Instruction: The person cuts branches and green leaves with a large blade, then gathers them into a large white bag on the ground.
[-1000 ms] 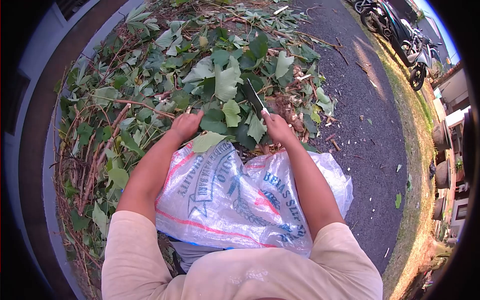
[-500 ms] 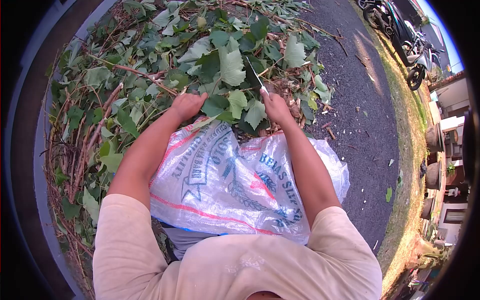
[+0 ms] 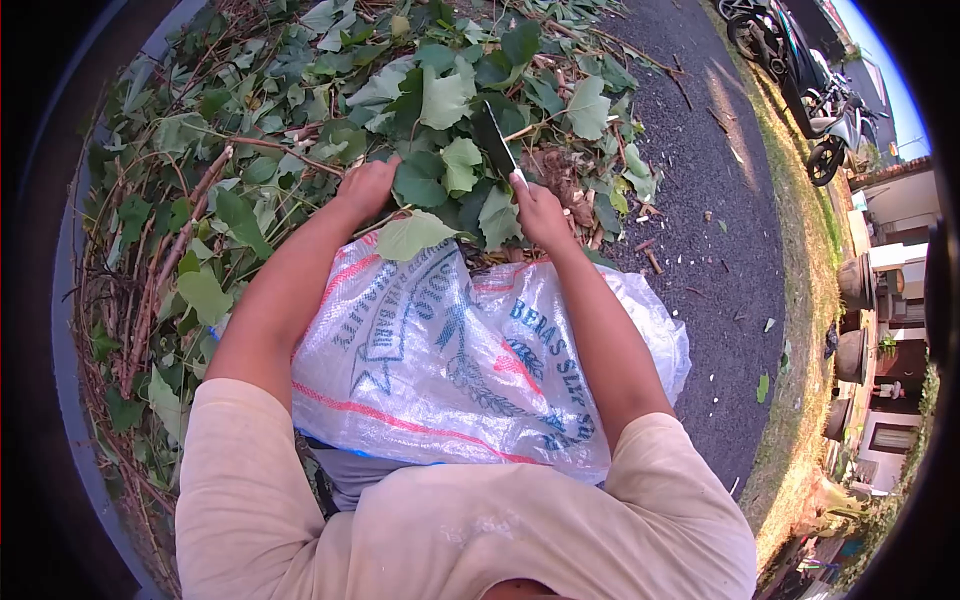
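Observation:
My right hand [image 3: 540, 213] grips the handle of a knife [image 3: 496, 144] whose dark blade points up and away over a pile of cut leafy branches [image 3: 300, 120]. My left hand [image 3: 366, 187] is closed on leaves and a thin stem at the near edge of the pile. A white woven plastic sack [image 3: 470, 350] with blue and red print lies across my lap, under both forearms. A single large leaf [image 3: 412, 235] rests on the sack's top edge between my hands.
Dark asphalt [image 3: 700, 190] runs to the right of the pile, strewn with wood chips and stray leaves. Beyond it a grass strip [image 3: 800, 330], parked motorcycles [image 3: 800, 70] at the top right, and dark pots [image 3: 855, 285] by a house.
Both hands have shifted slightly up and left into the pile. The knife blade has tilted a little more to the left. A large leaf now lies on the sack's top edge.

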### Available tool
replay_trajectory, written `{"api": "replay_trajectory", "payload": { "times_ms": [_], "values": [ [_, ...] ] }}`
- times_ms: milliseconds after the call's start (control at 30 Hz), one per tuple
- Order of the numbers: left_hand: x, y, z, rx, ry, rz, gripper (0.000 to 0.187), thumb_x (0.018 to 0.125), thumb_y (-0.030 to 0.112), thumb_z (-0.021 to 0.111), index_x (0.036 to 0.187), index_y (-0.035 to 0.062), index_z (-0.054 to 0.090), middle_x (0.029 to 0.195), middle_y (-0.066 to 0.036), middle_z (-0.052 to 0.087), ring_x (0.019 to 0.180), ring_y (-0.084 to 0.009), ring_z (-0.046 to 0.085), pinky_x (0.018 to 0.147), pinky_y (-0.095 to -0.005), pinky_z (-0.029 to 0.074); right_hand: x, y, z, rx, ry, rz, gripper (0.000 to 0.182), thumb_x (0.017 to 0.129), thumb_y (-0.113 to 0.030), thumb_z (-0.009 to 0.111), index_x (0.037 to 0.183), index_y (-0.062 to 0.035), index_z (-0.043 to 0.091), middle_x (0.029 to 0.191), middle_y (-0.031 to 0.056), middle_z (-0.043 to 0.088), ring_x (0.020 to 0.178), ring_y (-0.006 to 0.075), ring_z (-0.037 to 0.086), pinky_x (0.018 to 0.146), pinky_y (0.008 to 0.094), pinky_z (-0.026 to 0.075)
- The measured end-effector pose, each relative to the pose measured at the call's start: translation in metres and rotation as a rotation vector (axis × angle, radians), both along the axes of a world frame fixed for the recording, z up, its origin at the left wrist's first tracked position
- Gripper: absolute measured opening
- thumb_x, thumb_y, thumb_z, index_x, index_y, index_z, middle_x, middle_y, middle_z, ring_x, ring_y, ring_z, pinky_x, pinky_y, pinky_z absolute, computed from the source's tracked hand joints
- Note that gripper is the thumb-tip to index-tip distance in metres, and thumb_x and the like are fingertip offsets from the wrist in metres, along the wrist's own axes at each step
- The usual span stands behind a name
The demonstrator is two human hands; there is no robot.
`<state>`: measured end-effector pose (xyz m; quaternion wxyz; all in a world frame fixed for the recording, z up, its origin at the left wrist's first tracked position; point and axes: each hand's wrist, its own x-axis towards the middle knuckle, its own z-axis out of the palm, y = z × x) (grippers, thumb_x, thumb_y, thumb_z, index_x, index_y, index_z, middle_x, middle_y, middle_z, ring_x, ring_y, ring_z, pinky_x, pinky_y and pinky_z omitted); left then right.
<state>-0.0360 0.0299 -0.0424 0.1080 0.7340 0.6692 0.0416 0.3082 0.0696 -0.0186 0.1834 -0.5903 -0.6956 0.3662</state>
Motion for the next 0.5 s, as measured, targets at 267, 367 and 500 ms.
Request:
{"api": "replay_trajectory", "payload": {
  "times_ms": [267, 367, 500],
  "values": [
    [-0.078, 0.025, 0.019, 0.231, 0.043, 0.478, 0.037, 0.11, 0.027, 0.041, 0.121, 0.0011, 0.065, 0.106, -0.027, 0.075, 0.103, -0.0487, 0.072, 0.091, -0.0596, 0.056, 0.0, -0.043, 0.03, 0.204, -0.168, -0.067, 0.057, 0.082, -0.05, 0.086, 0.103, -0.0003, 0.065, 0.083, 0.0206, 0.073, 0.078, 0.0381, 0.074, 0.074, 0.0469, 0.057],
    [-0.097, 0.011, 0.04, 0.253, 0.024, 0.613, 0.035, 0.11, 0.028, 0.043, 0.119, 0.0024, 0.064, 0.109, -0.027, 0.075, 0.106, -0.0488, 0.071, 0.092, -0.0605, 0.055, 0.002, -0.039, -0.001, 0.101, -0.339, 0.004, 0.054, 0.075, -0.039, 0.088, 0.108, -0.0024, 0.066, 0.104, 0.0226, 0.075, 0.102, 0.0405, 0.073, 0.09, 0.0512, 0.057],
    [-0.14, 0.008, 0.01, 0.215, 0.008, 0.747, 0.04, 0.108, 0.033, 0.047, 0.116, 0.0024, 0.07, 0.115, -0.027, 0.074, 0.11, -0.0479, 0.071, 0.095, -0.0606, 0.054, 0.001, -0.038, 0.002, 0.089, -0.387, 0.052, 0.058, 0.074, -0.037, 0.089, 0.114, -0.0035, 0.066, 0.104, 0.0224, 0.076, 0.102, 0.0412, 0.074, 0.091, 0.0507, 0.057]
  ]
}}
